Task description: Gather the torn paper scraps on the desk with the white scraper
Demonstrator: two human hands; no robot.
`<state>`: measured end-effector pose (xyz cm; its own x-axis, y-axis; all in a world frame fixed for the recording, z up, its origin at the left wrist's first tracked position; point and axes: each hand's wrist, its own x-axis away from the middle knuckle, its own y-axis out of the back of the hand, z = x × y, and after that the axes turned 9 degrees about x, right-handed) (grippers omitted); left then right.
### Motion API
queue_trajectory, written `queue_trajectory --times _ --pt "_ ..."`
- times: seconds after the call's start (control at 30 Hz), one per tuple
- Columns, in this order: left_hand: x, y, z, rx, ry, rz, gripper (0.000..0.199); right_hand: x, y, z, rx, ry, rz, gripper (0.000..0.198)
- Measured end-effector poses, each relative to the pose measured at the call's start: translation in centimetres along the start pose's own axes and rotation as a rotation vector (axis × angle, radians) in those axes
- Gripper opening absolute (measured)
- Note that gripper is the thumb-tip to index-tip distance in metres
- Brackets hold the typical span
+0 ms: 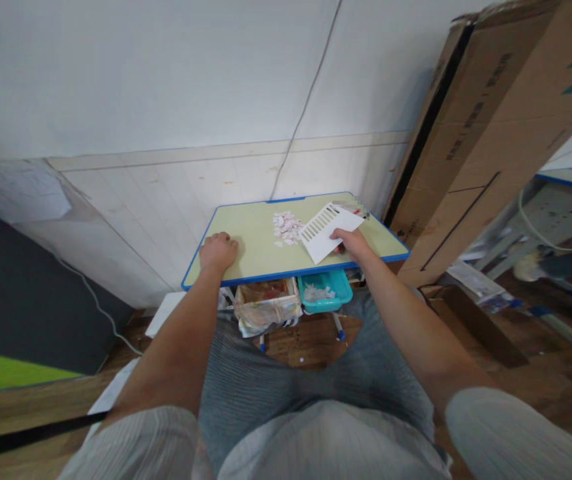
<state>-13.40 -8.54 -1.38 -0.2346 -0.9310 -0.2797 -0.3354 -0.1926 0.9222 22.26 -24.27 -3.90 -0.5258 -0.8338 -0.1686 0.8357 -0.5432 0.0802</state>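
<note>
My right hand (350,244) grips a white sheet (323,245), thumb on top. A column of grey-green bars, slots or printed marks, runs along the sheet's left side. The sheet is tilted above the right part of a small pale-green table (253,257) with a blue rim. Just left of the sheet lies a loose pile of small white paper pieces (286,225) with reddish marks. At the table's left edge rests my left hand (217,252), its fingers curled; whatever they may hold is hidden.
Under the tabletop sit a turquoise basket (327,305) with whitish scraps in it and a lined box (269,313). Tall cardboard boxes (486,127) lean at the right. A cable (311,93) hangs down the wall behind the table. Partly pixelated items lie at the back right corner.
</note>
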Motion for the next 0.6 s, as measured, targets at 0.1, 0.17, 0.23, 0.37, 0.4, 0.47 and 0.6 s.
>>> queue_trajectory --times 0.1,0.17,0.23,0.37,0.4,0.47,0.6 --pt "0.0 0.0 0.0 -0.003 0.004 0.001 0.053 -0.1 -0.1 0.2 0.035 -0.035 -0.023 0.02" --pt "0.0 0.0 -0.1 0.002 0.008 0.001 0.052 -0.3 -0.5 0.5 0.045 -0.043 -0.032 0.015" --pt "0.1 0.0 -0.1 0.01 0.011 0.001 0.052 -0.7 -1.2 0.9 0.053 -0.041 -0.033 0.012" --pt "0.1 0.0 0.0 0.02 0.015 -0.003 0.05 -1.5 -3.2 1.3 0.065 -0.034 -0.018 0.008" --pt "0.1 0.0 0.0 0.02 0.017 0.0 0.05 -1.6 -3.6 1.2 0.067 -0.036 -0.016 0.009" --pt "0.1 0.0 -0.1 0.019 0.017 0.007 0.05 -1.7 -4.3 1.0 0.072 -0.042 -0.018 0.011" --pt "0.2 0.0 -0.1 0.007 0.011 0.003 0.051 -1.5 -4.5 0.5 0.081 -0.041 -0.043 0.009"
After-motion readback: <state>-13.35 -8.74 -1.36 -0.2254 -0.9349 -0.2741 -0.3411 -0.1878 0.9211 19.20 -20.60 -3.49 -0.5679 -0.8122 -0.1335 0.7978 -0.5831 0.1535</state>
